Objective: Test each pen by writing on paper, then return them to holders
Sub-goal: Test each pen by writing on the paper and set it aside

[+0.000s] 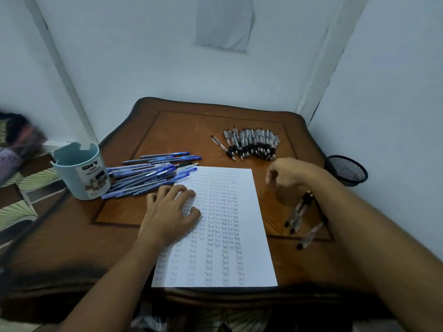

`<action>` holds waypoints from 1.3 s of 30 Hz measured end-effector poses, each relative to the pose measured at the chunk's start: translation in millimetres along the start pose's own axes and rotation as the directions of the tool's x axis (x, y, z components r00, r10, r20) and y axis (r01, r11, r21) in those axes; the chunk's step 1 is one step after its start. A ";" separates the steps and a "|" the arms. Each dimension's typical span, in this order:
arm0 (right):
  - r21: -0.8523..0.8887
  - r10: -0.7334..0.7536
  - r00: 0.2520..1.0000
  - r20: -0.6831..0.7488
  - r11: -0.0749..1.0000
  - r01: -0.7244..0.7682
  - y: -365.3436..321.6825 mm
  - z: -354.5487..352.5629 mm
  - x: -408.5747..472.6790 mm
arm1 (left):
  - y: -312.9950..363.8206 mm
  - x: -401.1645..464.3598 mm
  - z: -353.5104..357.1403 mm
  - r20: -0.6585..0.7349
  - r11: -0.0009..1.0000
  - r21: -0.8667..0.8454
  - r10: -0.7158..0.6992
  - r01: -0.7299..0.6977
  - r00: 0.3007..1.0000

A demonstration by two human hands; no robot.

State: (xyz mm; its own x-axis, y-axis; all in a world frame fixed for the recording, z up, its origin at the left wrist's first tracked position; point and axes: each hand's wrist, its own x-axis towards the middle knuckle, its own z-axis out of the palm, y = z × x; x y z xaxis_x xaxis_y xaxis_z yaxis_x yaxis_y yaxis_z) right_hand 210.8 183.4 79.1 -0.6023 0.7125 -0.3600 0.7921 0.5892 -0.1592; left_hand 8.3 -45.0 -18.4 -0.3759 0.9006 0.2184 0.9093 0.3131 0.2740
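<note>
A white sheet of paper (237, 212) covered in columns of the word "Test" lies on the wooden table (72, 248). My left hand (171, 212) presses flat on the sheet's left edge, fingers spread. My right hand (290, 173) hovers right of the sheet with loosely curled fingers, holding nothing. A pile of blue pens (153, 174) lies left of the paper beside a light blue holder (80, 171). A row of black-grip clear pens (254, 143) lies at the back. Three more clear pens (299, 214) lie under my right forearm. A black mesh holder (346, 170) stands at the right edge.
Walls close in behind and to the right of the table. A tiled floor and a blurred dark bundle (21, 137) show at the left. The table's curved front edge runs just below the paper.
</note>
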 end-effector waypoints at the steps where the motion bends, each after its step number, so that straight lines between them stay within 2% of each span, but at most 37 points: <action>1: -0.027 0.001 0.999 0.035 1.000 0.000 6.0 0.8 -9.6 | 0.6 0.2 -0.2 0.005 1.000 0.003 -0.002 0.002 1.000; 5: -0.148 -0.022 0.992 0.126 0.988 0.040 20.9 10.4 -37.6 | 1.5 -0.3 -0.1 0.020 1.000 0.023 -0.008 0.008 1.000; 9: -0.225 -0.092 0.991 0.094 0.968 0.111 30.6 22.3 -45.6 | 1.7 -2.9 1.4 0.019 0.999 0.038 -0.018 0.017 1.000; 12: -0.200 -0.132 0.991 0.033 0.970 0.135 37.7 29.3 -44.9 | 1.8 -2.1 1.2 0.024 0.999 0.042 -0.018 0.017 1.000; 15: -0.122 -0.140 0.986 -0.086 0.984 0.129 46.4 35.2 -43.5 | 2.4 -0.8 0.6 0.026 0.999 0.035 -0.017 0.016 1.000; 18: -0.042 -0.148 0.985 -0.091 0.989 0.144 50.5 33.7 -45.1 | 2.1 0.3 0.3 0.023 0.999 0.036 -0.017 0.016 1.000; 21: -0.097 -0.168 0.984 -0.056 0.982 0.162 50.2 34.0 -43.1 | 1.3 0.6 0.5 0.025 0.999 0.036 -0.020 0.019 0.999; 24: -0.171 -0.166 0.983 -0.079 0.974 0.151 46.9 37.7 -39.7 | 2.2 -0.1 1.3 0.024 0.999 0.035 -0.016 0.015 1.000; 26: -0.101 -0.152 0.979 -0.139 0.985 0.138 40.4 37.2 -39.4 | 2.6 0.2 1.1 0.022 0.999 0.033 -0.015 0.014 1.000; 28: 0.092 -0.120 0.958 -0.259 0.985 0.149 32.2 36.7 -39.4 | 2.1 0.7 1.2 0.022 0.999 0.033 -0.012 0.012 1.000; 31: 0.381 -0.041 0.901 -0.432 0.897 0.223 18.5 41.3 -36.8 | 0.9 0.6 1.8 0.022 0.999 0.031 -0.011 0.011 1.000; 33: 0.554 0.051 0.861 -0.506 0.784 0.279 8.0 44.9 -34.1 | 1.1 0.3 2.1 0.023 0.999 0.032 -0.011 0.010 1.000; 35: 0.726 0.150 0.854 -0.498 0.611 0.316 -4.3 47.0 -31.2 | 2.0 0.5 1.7 0.018 1.000 0.027 -0.013 0.012 1.000; 37: 0.844 0.218 0.879 -0.424 0.447 0.297 -15.4 48.0 -28.5 | 3.0 0.6 0.8 0.014 1.000 0.022 -0.020 0.020 1.000; 39: 0.897 0.250 0.898 -0.363 0.354 0.264 -23.5 48.2 -26.7 | 3.4 0.5 0.1 0.018 1.000 0.018 -0.019 0.019 1.000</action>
State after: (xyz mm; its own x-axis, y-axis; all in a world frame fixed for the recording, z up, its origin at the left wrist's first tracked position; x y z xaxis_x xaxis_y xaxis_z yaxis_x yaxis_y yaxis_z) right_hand 213.0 132.2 48.1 -0.3781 0.9253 -0.0293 0.2099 0.0549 -0.9762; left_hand 11.2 -43.5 -17.4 -0.3897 0.8997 0.1965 0.9054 0.3352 0.2606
